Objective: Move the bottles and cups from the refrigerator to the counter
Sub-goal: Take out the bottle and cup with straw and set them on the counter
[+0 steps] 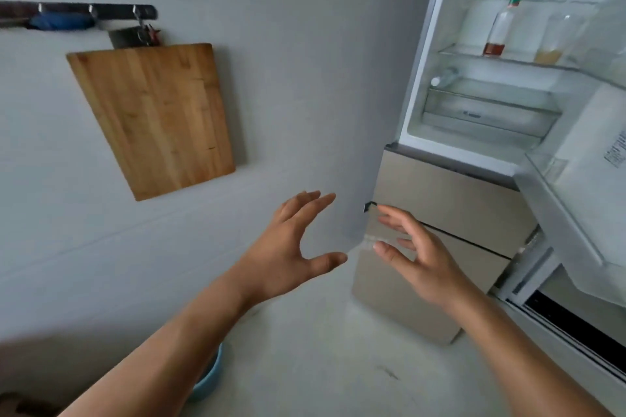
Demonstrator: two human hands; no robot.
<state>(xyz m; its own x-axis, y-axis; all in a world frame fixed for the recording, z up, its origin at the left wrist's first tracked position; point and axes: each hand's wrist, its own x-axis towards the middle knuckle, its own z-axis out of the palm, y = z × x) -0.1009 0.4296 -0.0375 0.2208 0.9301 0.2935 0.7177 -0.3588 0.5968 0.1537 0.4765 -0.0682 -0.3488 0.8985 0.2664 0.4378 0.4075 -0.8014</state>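
We hold both hands out in front of the refrigerator (450, 210), just below and to the left of its open upper compartment. Our left hand (288, 254) is spread wide, fingers fanned and thumb stretched out, gripping nothing. Our right hand (416, 257) is also loose and empty, its fingers curved and parted, hovering in front of the beige drawer fronts (440, 200) of the refrigerator; we cannot tell whether the fingertips touch the drawer edge.

Inside the refrigerator, on a glass shelf, stands a tall clear bottle (501, 27) with a green and red neck band and a little reddish-brown liquid at its bottom. Just to its right is a paler, blurred clear container (555, 41) with some yellowish content low down; its shape is hard to make out. On the level below, near the left wall of the refrigerator, a small clear bottle (443, 77) with a white cap lies on its side.

The refrigerator door (576, 200) swings open at the right and is cut off by the frame edge. To the left of the refrigerator a wooden cutting board (152, 118) hangs on the wall under a hook rail (78, 12). A blue bowl (210, 376) is partly hidden behind our left forearm.
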